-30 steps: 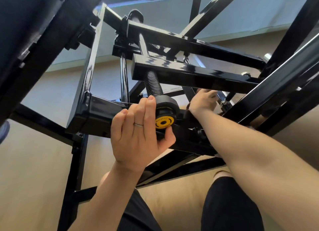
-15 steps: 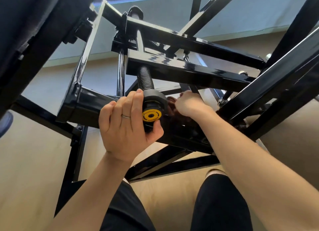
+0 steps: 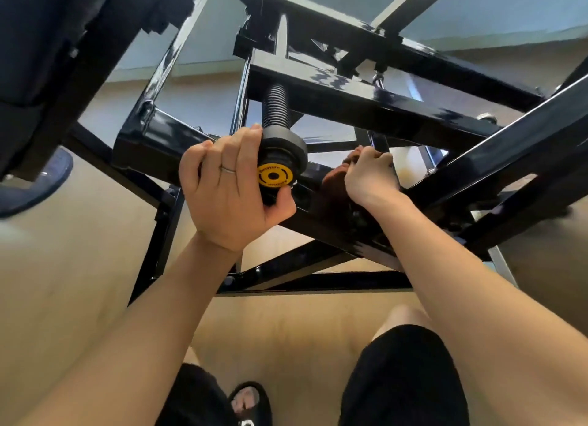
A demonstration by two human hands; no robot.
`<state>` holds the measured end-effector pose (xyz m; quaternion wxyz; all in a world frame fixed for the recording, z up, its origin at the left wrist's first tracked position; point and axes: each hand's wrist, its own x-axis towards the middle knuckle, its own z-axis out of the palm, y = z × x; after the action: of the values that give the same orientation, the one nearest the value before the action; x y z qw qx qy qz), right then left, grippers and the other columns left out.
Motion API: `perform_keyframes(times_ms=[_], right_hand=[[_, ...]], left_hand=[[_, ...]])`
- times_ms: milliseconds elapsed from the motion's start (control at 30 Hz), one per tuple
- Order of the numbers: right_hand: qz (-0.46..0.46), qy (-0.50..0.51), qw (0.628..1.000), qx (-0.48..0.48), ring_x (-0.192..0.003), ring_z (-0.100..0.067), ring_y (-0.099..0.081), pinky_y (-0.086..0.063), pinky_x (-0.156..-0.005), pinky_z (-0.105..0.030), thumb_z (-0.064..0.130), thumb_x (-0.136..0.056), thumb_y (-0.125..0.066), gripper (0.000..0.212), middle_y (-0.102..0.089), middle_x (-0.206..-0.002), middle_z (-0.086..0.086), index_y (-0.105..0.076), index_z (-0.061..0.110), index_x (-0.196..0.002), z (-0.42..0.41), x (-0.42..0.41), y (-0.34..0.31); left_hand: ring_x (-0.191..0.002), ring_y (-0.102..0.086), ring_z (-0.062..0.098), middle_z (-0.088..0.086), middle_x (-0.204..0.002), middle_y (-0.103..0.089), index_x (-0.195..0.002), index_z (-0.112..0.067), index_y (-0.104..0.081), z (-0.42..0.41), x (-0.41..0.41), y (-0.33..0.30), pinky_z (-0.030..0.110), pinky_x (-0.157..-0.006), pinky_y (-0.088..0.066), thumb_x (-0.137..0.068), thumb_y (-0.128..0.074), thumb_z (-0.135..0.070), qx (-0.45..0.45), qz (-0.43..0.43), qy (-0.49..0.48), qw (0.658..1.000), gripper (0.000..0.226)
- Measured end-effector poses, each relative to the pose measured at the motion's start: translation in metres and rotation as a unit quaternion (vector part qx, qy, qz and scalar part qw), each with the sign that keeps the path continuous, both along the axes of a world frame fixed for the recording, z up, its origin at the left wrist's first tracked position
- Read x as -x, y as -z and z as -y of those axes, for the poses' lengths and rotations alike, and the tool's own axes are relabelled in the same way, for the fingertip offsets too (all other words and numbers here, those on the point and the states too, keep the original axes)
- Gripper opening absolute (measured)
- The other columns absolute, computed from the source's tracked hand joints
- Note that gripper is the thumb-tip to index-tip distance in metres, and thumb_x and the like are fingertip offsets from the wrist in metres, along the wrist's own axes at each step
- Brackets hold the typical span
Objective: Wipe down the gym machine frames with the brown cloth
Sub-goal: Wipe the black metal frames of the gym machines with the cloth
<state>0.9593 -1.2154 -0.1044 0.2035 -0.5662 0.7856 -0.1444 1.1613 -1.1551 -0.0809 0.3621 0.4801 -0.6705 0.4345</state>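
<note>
- Since the earlier frame the right hand (image 3: 370, 174) has drawn back along the black crossbar (image 3: 334, 231) toward the knob, dragging the brown cloth (image 3: 335, 179) it clutches; the wipe stroke on this frame member seems underway.
- The left hand (image 3: 227, 187) stays wrapped around the black knob (image 3: 283, 145), bracing.
- The yellow label (image 3: 274, 176) carries writing, apparently "Rotation"; the rest is unreadable.

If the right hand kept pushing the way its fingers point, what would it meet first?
Probably the thin black upright bar just beyond the right hand, which holds the brown cloth; depth is unclear.
</note>
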Motion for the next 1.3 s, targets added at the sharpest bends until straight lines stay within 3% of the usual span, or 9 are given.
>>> perform_keyframes(times_ms=[267,467,600,700,833,967,1067,1167,1300], right_hand=[[0.135,-0.199,0.965,0.105,-0.126,-0.032,-0.053,-0.041,-0.092,-0.036,0.03,-0.104,-0.048,0.04,-0.046,-0.142,-0.013,-0.046,0.02,-0.142,0.012,-0.057,-0.011],[0.057,-0.021,0.979,0.196,-0.134,-0.033,-0.05,-0.039,-0.112,-0.04,0.027,-0.105,-0.052,0.043,-0.038,-0.15,-0.017,-0.045,0.02,-0.147,-0.018,-0.022,0.028],[0.073,0.046,0.857,0.508,-0.121,-0.018,-0.053,-0.039,-0.101,-0.006,0.016,-0.095,-0.058,0.044,-0.045,-0.135,-0.024,-0.053,0.004,-0.136,-0.07,-0.037,0.044],[0.105,0.103,0.784,0.604,-0.109,-0.017,-0.055,-0.039,-0.09,-0.002,0.01,-0.09,-0.057,0.043,-0.049,-0.123,-0.03,-0.056,-0.008,-0.129,-0.11,-0.063,0.067],[0.126,0.131,0.785,0.593,-0.11,-0.028,-0.056,-0.042,-0.093,-0.007,0.001,-0.088,-0.057,0.044,-0.048,-0.122,-0.032,-0.055,-0.011,-0.13,-0.14,-0.113,0.104],[-0.037,0.028,0.879,0.475,-0.112,-0.033,-0.056,-0.053,-0.093,-0.036,0.012,-0.092,-0.066,0.044,-0.053,-0.127,-0.026,-0.057,0.002,-0.134,-0.155,-0.141,0.17],[-0.254,-0.057,0.905,0.336,-0.112,-0.033,-0.057,-0.053,-0.092,-0.04,0.019,-0.086,-0.081,0.057,-0.055,-0.131,-0.022,-0.056,0.012,-0.136,-0.135,-0.131,0.193],[-0.433,-0.031,0.858,0.274,-0.116,-0.032,-0.055,-0.047,-0.097,-0.038,0.026,-0.085,-0.081,0.059,-0.051,-0.135,-0.018,-0.054,0.012,-0.135,-0.113,-0.115,0.175],[-0.484,0.012,0.843,0.233,-0.127,-0.036,-0.049,-0.044,-0.105,-0.042,0.029,-0.09,-0.074,0.055,-0.048,-0.141,-0.02,-0.051,0.007,-0.135,-0.108,-0.116,0.162]], left_hand=[[-0.093,-0.061,0.028,0.014,-0.107,-0.069,-0.124,-0.004,-0.059,-0.005,-0.001,-0.002,0.042,-0.095,-0.039,-0.087,-0.054,-0.042,-0.021,-0.012,0.015,1.0,0.053],[-0.115,-0.058,0.034,0.021,-0.125,-0.064,-0.133,0.002,-0.057,-0.019,-0.009,0.004,0.045,-0.111,-0.034,-0.094,-0.052,-0.032,-0.039,-0.005,0.078,0.996,0.052],[-0.115,-0.053,0.032,0.019,-0.127,-0.059,-0.125,-0.008,-0.051,-0.033,-0.032,0.049,0.054,-0.104,-0.041,-0.084,-0.062,-0.016,0.02,0.03,0.232,0.972,0.043],[-0.104,-0.054,0.03,0.012,-0.118,-0.057,-0.115,-0.01,-0.053,-0.048,-0.06,0.106,0.045,-0.095,-0.042,-0.082,-0.064,-0.012,-0.022,0.02,0.292,0.956,0.035],[-0.115,-0.055,0.033,0.014,-0.129,-0.06,-0.131,-0.01,-0.05,-0.033,-0.086,0.176,0.043,-0.1,-0.042,-0.087,-0.065,-0.026,-0.321,-0.023,0.235,0.917,0.049],[-0.132,-0.051,0.031,0.008,-0.154,-0.043,-0.158,-0.022,-0.018,-0.019,-0.103,0.228,0.044,-0.107,-0.044,-0.09,-0.064,-0.055,-0.6,-0.016,0.153,0.785,0.088],[-0.135,-0.05,0.027,0.004,-0.157,-0.04,-0.16,-0.026,-0.011,-0.011,-0.109,0.254,0.042,-0.108,-0.045,-0.089,-0.065,-0.06,-0.674,-0.009,0.154,0.722,0.095],[-0.123,-0.058,0.023,0.002,-0.146,-0.052,-0.155,-0.027,-0.025,-0.003,-0.114,0.274,0.041,-0.102,-0.053,-0.091,-0.068,-0.049,-0.706,-0.033,0.198,0.679,0.08],[-0.113,-0.063,0.019,0.001,-0.131,-0.062,-0.142,-0.025,-0.04,0.004,-0.118,0.286,0.036,-0.093,-0.058,-0.093,-0.07,-0.034,-0.686,-0.062,0.23,0.687,0.058]])
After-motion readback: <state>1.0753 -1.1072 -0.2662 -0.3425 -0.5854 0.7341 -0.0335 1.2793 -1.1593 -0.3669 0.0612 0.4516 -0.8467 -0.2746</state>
